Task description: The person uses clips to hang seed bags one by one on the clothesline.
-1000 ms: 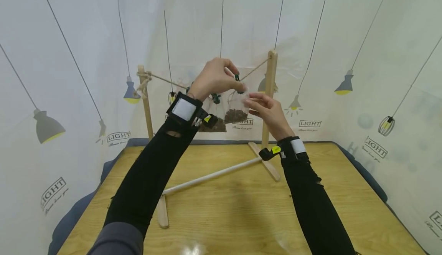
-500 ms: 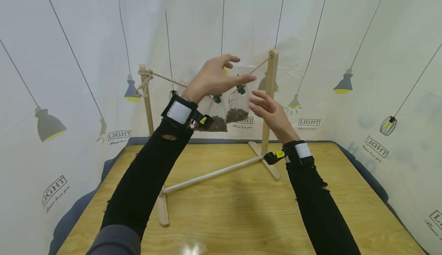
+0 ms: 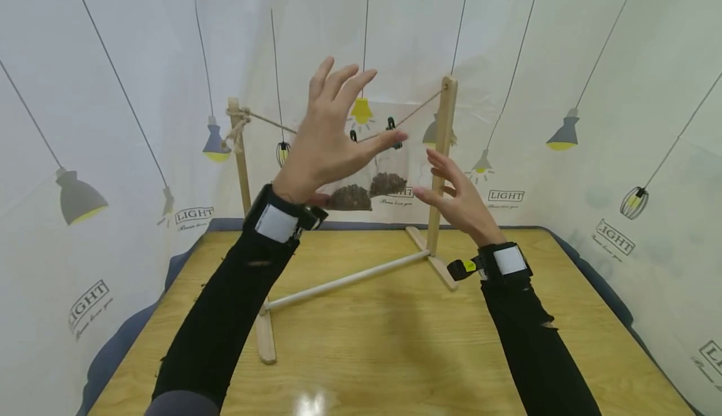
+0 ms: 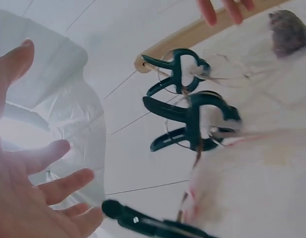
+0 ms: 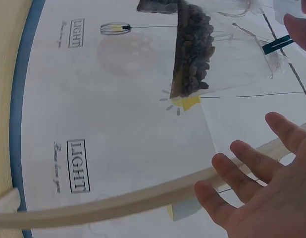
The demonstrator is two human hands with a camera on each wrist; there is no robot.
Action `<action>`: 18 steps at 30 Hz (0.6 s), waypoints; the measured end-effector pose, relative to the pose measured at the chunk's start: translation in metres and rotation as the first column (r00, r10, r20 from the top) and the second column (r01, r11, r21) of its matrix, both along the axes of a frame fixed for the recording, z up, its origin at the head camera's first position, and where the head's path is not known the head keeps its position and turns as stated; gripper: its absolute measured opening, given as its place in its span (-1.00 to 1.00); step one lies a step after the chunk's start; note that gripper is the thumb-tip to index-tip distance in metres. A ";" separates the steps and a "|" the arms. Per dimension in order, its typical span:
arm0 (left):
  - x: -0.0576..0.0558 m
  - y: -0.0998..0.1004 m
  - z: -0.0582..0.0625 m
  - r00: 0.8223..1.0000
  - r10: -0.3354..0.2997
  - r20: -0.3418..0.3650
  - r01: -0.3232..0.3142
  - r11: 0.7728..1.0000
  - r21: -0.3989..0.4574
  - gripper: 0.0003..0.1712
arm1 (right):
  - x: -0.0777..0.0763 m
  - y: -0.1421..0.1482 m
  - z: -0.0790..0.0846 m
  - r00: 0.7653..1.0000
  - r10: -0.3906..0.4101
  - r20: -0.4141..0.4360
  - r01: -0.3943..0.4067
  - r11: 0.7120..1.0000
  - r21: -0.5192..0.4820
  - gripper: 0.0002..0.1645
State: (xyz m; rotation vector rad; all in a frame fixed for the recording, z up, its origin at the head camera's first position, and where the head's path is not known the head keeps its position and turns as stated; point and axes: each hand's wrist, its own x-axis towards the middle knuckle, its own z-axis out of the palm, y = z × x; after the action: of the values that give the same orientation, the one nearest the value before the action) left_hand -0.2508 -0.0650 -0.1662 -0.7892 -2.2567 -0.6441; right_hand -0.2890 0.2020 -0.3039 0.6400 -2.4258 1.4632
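Note:
Clear plastic bags with dark brown crumbly pieces hang from a twine line [image 3: 420, 111] strung between two wooden posts. The right-hand bag [image 3: 388, 183] and the one beside it [image 3: 350, 198] show best. Dark green spring clips [image 4: 195, 121] hold them to the twine; a third clip [image 4: 148, 223] shows low in the left wrist view. My left hand [image 3: 324, 137] is raised in front of the line, fingers spread, hiding part of it. To the right of the bags, my right hand [image 3: 459, 197] is held near the post with its fingers apart, holding nothing.
The right post [image 3: 444, 153] and left post [image 3: 239, 159] stand on wooden feet on the table [image 3: 350, 353]. A white rod [image 3: 350, 281] joins the feet low down. Behind hangs a white sheet [image 3: 507, 46] printed with lamps.
My left hand has let go of the clip on the right-hand bag and moved up and left, its fingers spreading. My right hand has left that bag and drawn back to the right.

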 end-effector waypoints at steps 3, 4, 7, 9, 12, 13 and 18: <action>0.007 -0.010 -0.015 0.988 -0.002 -0.153 0.006 1.000 0.025 0.12 | 0.006 0.002 -0.005 1.000 -0.027 -0.016 0.028 0.998 0.064 -0.03; 0.009 -0.013 -0.021 0.981 0.004 -0.193 0.002 1.000 0.030 0.13 | 0.008 0.003 -0.006 0.999 -0.035 -0.021 0.037 0.996 0.086 -0.02; 0.015 -0.023 -0.038 0.961 0.016 -0.275 -0.006 0.999 0.036 0.16 | 0.015 0.005 -0.011 0.998 -0.059 -0.033 0.063 0.990 0.125 -0.01; 0.018 -0.030 -0.050 0.955 0.024 -0.295 -0.013 0.999 0.040 0.18 | 0.019 0.008 -0.013 0.996 -0.074 -0.055 0.081 0.987 0.138 0.01; 0.024 -0.040 -0.069 0.955 0.030 -0.296 -0.011 0.998 0.064 0.17 | 0.026 0.013 -0.017 0.990 -0.097 -0.098 0.113 0.980 0.165 0.02; 0.026 -0.043 -0.075 0.956 0.033 -0.292 -0.011 0.997 0.075 0.18 | 0.027 0.015 -0.019 0.988 -0.105 -0.114 0.124 0.977 0.174 0.03; 0.034 -0.056 -0.109 0.967 0.043 -0.251 -0.012 0.992 0.124 0.12 | 0.038 0.028 -0.029 0.968 -0.153 -0.197 0.199 0.950 0.241 0.10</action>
State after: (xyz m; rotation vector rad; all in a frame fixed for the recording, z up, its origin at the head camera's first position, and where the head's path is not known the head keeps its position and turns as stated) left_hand -0.2171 -0.1214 -0.2748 -0.7340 -1.9742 -0.6240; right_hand -0.2512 0.2303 -0.3332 0.5593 -2.4799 0.9857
